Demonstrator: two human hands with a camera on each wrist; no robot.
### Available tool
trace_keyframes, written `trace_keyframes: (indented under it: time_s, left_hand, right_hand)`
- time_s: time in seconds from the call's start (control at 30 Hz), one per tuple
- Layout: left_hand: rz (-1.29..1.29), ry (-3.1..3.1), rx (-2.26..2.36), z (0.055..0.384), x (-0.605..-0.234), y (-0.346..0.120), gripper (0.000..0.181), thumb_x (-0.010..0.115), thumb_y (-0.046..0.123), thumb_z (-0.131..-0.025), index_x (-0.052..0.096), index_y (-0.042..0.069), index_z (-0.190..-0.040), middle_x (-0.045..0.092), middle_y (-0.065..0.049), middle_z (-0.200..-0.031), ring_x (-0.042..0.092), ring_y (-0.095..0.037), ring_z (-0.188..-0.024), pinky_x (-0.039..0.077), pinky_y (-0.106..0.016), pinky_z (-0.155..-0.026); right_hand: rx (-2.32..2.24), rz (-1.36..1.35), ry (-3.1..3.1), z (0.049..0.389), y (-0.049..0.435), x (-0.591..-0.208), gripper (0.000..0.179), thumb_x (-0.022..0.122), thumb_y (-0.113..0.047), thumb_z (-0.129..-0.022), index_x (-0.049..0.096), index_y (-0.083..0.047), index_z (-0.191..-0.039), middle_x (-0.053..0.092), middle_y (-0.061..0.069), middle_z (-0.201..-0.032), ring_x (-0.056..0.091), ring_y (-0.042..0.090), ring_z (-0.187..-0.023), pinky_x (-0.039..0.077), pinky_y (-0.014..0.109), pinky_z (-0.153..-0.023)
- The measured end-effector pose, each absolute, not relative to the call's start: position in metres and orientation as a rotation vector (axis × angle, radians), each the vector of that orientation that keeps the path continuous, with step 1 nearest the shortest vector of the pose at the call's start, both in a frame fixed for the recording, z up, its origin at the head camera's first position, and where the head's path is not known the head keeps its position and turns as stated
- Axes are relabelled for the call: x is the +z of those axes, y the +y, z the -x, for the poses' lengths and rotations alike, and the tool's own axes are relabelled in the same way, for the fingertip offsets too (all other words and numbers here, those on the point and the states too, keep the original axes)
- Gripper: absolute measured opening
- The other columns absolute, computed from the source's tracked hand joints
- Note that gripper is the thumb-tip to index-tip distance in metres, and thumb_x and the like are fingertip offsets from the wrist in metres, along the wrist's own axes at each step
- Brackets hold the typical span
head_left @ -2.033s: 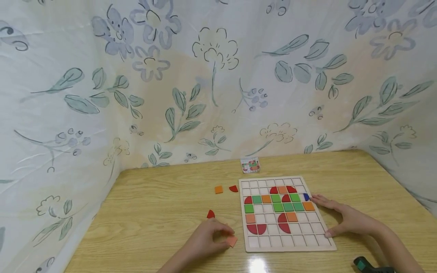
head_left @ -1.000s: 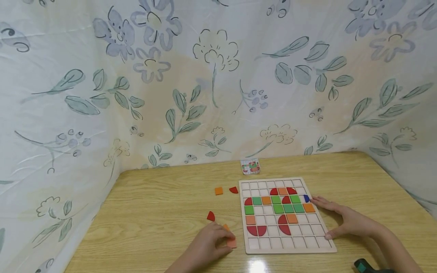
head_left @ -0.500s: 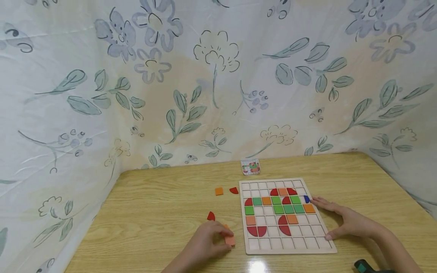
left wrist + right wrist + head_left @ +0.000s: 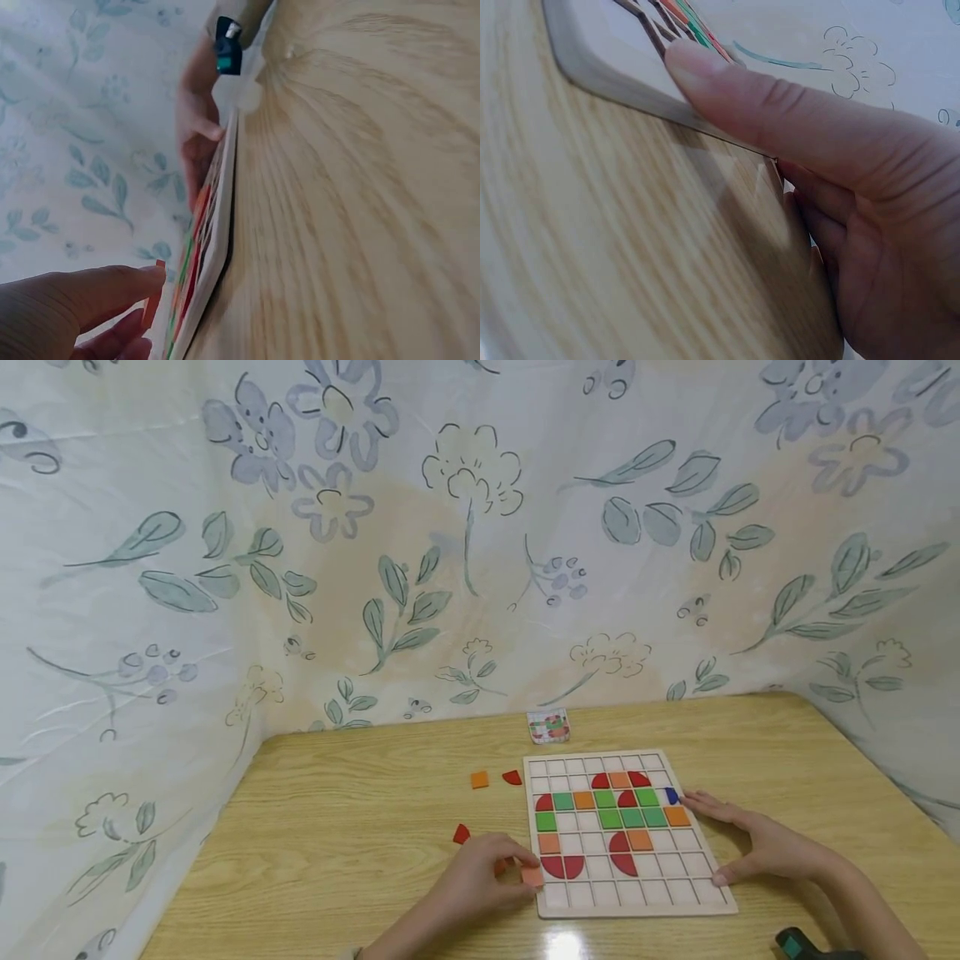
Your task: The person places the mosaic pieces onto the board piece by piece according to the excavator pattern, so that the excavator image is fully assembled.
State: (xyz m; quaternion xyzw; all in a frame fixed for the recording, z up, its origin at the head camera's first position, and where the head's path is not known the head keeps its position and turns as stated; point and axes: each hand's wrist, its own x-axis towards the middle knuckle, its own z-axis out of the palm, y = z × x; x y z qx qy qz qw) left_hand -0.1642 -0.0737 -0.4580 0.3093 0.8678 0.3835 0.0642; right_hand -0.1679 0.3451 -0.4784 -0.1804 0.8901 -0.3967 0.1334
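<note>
A small salmon-pink square tile (image 4: 532, 876) is pinched between the thumb and fingers of my left hand (image 4: 483, 878), at the left edge of the wooden grid board (image 4: 637, 908). The left wrist view shows this tile (image 4: 153, 296) edge-on at the fingertips. My right hand (image 4: 776, 843) rests against the board's right edge with fingers extended; in the right wrist view its thumb (image 4: 742, 97) lies on the rim near a corner. Red quarter-circles and green, orange and salmon squares sit in several cells. A blue piece (image 4: 672, 796) lies by the right fingertips.
Left of the board lie an orange square (image 4: 479, 780), a red quarter-circle (image 4: 512, 777) and another red quarter-circle (image 4: 461, 833). A small pattern card (image 4: 549, 727) stands behind the board. A dark object (image 4: 798, 943) is at the table's front right. Floral cloth (image 4: 480, 552) surrounds the table.
The left hand has moved right, bringing the salmon tile from the table to the board's left edge. The right hand stays at the board's right side.
</note>
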Motion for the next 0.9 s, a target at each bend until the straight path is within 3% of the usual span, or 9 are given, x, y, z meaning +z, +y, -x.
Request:
trace_keyframes:
  time_s: [0.2,0.37,0.57,0.63,0.7,0.73,0.8,0.83,0.9]
  left_hand:
    - [-0.925,2.58,1.144,0.171,-0.456,-0.052,0.022,0.078,0.026,-0.074,0.071,0.025,-0.095,0.06,0.021,-0.089,0.051,0.0,-0.079,0.042,-0.017,-0.071]
    - [-0.901,2.528,1.2,0.178,-0.454,-0.032,0.022,0.077,0.028,-0.074,0.072,0.025,-0.095,0.059,0.02,-0.081,0.051,-0.002,-0.074,0.042,-0.016,-0.065]
    - [-0.991,2.45,1.297,0.184,-0.456,-0.004,0.023,0.078,0.024,-0.073,0.073,0.02,-0.096,0.065,0.016,-0.085,0.053,0.001,-0.072,0.043,-0.013,-0.063]
    - [-1.039,2.465,1.263,0.185,-0.455,0.007,0.023,0.078,0.024,-0.074,0.073,0.019,-0.096,0.066,0.016,-0.087,0.053,0.003,-0.074,0.043,-0.012,-0.064]
    - [-1.093,2.495,1.207,0.187,-0.455,0.017,0.023,0.077,0.025,-0.074,0.073,0.019,-0.096,0.066,0.016,-0.088,0.053,0.005,-0.074,0.042,-0.01,-0.064]
    - [-1.117,2.515,1.167,0.188,-0.454,0.021,0.023,0.077,0.025,-0.075,0.073,0.019,-0.096,0.066,0.016,-0.088,0.053,0.005,-0.075,0.041,-0.01,-0.064]
    - [-1.168,2.572,1.067,0.189,-0.453,0.03,0.023,0.076,0.028,-0.076,0.073,0.021,-0.097,0.066,0.017,-0.086,0.052,0.006,-0.074,0.039,-0.008,-0.064]
    - [-1.2,2.6,1.019,0.189,-0.453,0.035,0.022,0.075,0.03,-0.076,0.073,0.022,-0.097,0.065,0.018,-0.084,0.051,0.006,-0.072,0.038,-0.007,-0.063]
    - [-1.23,2.614,0.958,0.19,-0.452,0.043,0.021,0.074,0.03,-0.077,0.073,0.022,-0.097,0.065,0.018,-0.082,0.051,0.007,-0.071,0.037,-0.006,-0.062]
  right_hand:
    - [-1.144,0.507,2.575,0.168,0.344,-0.478,0.089,0.078,-0.028,-0.07,0.031,-0.021,-0.145,0.016,0.026,-0.149,0.004,-0.031,-0.107,0.015,0.076,-0.087]
    - [-1.142,0.495,2.573,0.168,0.345,-0.478,0.089,0.078,-0.028,-0.07,0.031,-0.022,-0.145,0.016,0.026,-0.149,0.004,-0.029,-0.11,0.013,0.076,-0.087]
    - [-1.148,0.507,2.571,0.167,0.345,-0.479,0.089,0.078,-0.028,-0.07,0.031,-0.02,-0.145,0.016,0.027,-0.148,0.004,-0.031,-0.108,0.012,0.076,-0.087]
    - [-1.144,0.5,2.571,0.168,0.346,-0.479,0.089,0.078,-0.028,-0.07,0.031,-0.02,-0.145,0.015,0.026,-0.149,0.001,-0.02,-0.123,0.011,0.076,-0.088]
    - [-1.138,0.485,2.571,0.168,0.345,-0.478,0.089,0.078,-0.028,-0.07,0.031,-0.021,-0.145,0.014,0.025,-0.149,-0.001,0.003,-0.137,0.009,0.076,-0.089]
    - [-1.138,0.484,2.57,0.169,0.345,-0.478,0.089,0.078,-0.028,-0.07,0.031,-0.021,-0.145,0.014,0.025,-0.15,0.0,0.005,-0.138,0.008,0.076,-0.089]
    - [-1.144,0.486,2.566,0.169,0.345,-0.478,0.088,0.078,-0.028,-0.07,0.032,-0.021,-0.145,0.014,0.025,-0.15,-0.001,0.004,-0.138,0.007,0.076,-0.088]
    - [-1.15,0.492,2.564,0.169,0.345,-0.479,0.088,0.078,-0.028,-0.07,0.032,-0.021,-0.144,0.014,0.026,-0.149,-0.001,-0.01,-0.131,0.006,0.076,-0.088]
    - [-1.155,0.507,2.568,0.168,0.345,-0.479,0.088,0.079,-0.028,-0.069,0.033,-0.02,-0.144,0.015,0.027,-0.149,0.001,-0.024,-0.121,0.006,0.076,-0.088]
